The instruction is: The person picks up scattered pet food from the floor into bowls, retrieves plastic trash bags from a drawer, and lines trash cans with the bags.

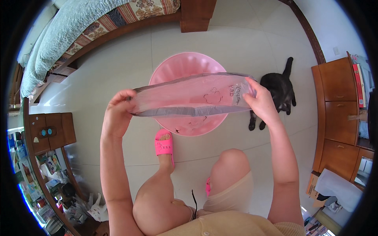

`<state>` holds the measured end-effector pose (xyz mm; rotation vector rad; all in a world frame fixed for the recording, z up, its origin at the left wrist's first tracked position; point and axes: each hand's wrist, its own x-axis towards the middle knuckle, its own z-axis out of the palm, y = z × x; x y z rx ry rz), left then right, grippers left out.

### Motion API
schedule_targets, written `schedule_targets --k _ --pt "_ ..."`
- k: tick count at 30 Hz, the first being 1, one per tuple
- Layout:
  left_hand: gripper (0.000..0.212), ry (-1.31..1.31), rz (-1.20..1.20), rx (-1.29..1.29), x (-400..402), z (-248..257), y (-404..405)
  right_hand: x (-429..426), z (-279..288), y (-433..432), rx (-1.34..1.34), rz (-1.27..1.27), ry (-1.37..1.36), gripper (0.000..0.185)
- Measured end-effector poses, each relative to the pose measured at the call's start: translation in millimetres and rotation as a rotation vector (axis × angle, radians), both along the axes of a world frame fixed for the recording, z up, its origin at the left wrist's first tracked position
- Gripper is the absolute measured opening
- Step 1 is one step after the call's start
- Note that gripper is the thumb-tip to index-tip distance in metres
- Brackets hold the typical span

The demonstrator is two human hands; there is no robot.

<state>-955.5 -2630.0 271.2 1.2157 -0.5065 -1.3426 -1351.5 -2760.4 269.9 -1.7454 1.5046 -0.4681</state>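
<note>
A thin translucent plastic bag (193, 93) is stretched wide between my hands, its grey-edged mouth spread toward me. My left hand (119, 107) pinches one end of the bag, and my right hand (260, 98) grips the opposite end with thumb and fingers. Below the bag, a round pink plastic tub (189, 63) stands on the floor, partly hidden by it. Printed outlines and lettering show around the bag's right half. A small dark mark can be seen low on the tub's near side.
A black cat (276, 85) lies on the tiles right of the tub. My foot wears a pink slide sandal (164, 146). A bed (97, 32) stands at upper left, wooden drawers (339, 118) at right, and a cluttered desk (53, 128) at left. A white cat (99, 210) is at lower left.
</note>
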Motion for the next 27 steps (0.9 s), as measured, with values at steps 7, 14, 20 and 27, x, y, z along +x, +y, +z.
schedule_targets --k 7,14,20,27 --pt "0.031 -1.505 -0.108 0.194 27.4 63.4 -1.9 33.5 83.9 -31.1 -0.238 0.083 0.018 0.035" --pt "0.022 -1.885 0.83 -0.149 107.4 163.5 6.8 143.9 163.5 -75.7 -1.141 0.132 -0.257 0.024" --pt "0.035 -1.048 -0.254 0.975 141.7 36.3 105.3 229.2 67.4 -21.7 -0.241 0.723 0.447 0.034" --pt "0.051 -1.17 -0.005 0.586 195.7 77.1 109.9 260.4 59.9 -38.4 -0.31 0.592 0.265 0.028"
